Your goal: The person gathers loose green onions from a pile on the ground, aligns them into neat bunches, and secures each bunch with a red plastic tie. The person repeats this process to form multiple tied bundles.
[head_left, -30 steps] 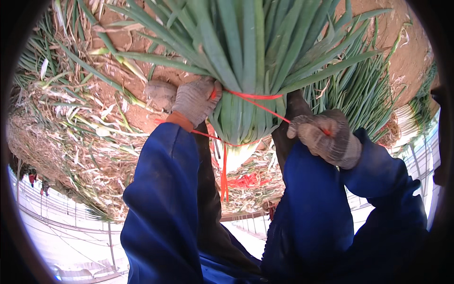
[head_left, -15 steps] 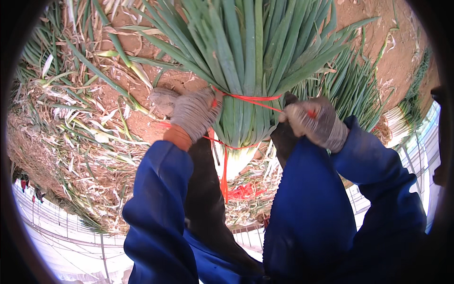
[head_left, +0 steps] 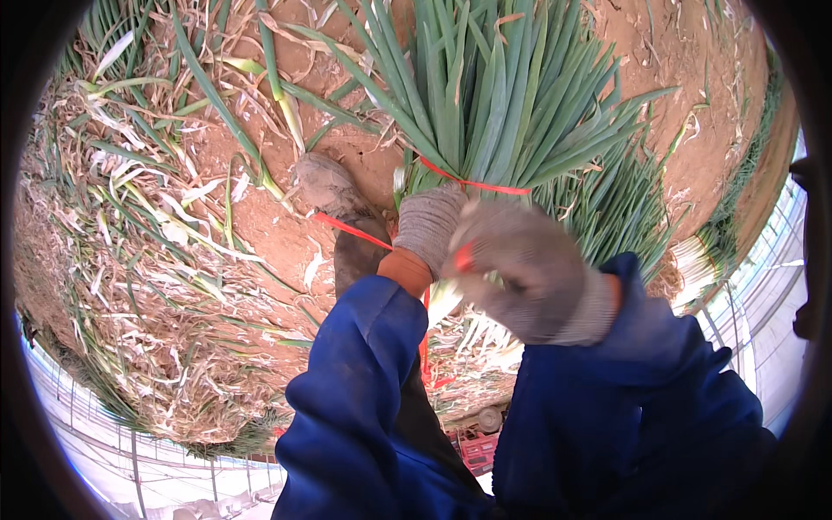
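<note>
A large bundle of green onions (head_left: 498, 113) lies before me, its green leaves fanned toward the far side and red plastic twine (head_left: 494, 187) around it. Beside the twine, at the bundle's near left, is my left hand (head_left: 431, 224) in a dirty knit glove, closed on the twine; its fingertips are partly covered. My right hand (head_left: 529, 273), gloved too and blurred, crosses in front of the bundle with curled fingers. A bit of red twine shows at those fingers. The bundle's pale lower ends are mostly hidden behind my hands.
Dry leaf litter (head_left: 173, 321) and loose onion stalks cover the soil to the left. More green onions (head_left: 620, 208) lie to the right, with a pale-rooted pile (head_left: 693, 269) beyond. My boot (head_left: 329, 182) stands left of the bundle. A red crate (head_left: 477, 452) is near the bottom.
My right hand has moved left and nearer, from the bundle's right side to across its front. The left hand has shifted right and slightly nearer, so both hands are now close together.
</note>
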Demonstrator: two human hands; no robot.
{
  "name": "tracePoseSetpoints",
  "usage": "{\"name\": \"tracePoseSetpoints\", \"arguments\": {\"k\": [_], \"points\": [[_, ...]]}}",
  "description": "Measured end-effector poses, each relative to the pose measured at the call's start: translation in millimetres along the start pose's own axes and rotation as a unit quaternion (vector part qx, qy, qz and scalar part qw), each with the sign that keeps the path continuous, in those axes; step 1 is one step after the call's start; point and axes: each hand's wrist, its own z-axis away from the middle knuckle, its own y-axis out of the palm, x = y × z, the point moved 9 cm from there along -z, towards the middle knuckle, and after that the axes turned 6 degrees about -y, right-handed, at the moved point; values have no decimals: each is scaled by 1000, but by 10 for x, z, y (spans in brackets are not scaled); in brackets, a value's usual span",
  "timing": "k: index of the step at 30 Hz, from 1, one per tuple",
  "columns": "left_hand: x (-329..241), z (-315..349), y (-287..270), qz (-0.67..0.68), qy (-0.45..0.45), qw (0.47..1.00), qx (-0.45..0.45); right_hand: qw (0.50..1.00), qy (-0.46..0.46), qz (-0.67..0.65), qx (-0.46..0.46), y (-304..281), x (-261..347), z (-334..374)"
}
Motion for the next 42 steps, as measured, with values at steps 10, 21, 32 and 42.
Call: {"name": "tracePoseSetpoints", "arguments": {"k": [10,21,32,42], "points": [[-99,-43,-430,72,-29,996,40,953,243,-181,4,460,-1788,599],[376,-38,-90,633,-352,689,36,961,268,22,68,554,-1901,331],[238,-164,-307,646,-328,688,-30,960,243,59,128,592,-1883,329],[279,-164,-672,640,-187,740,-84,967,212,130,52,483,-1844,319]]}}
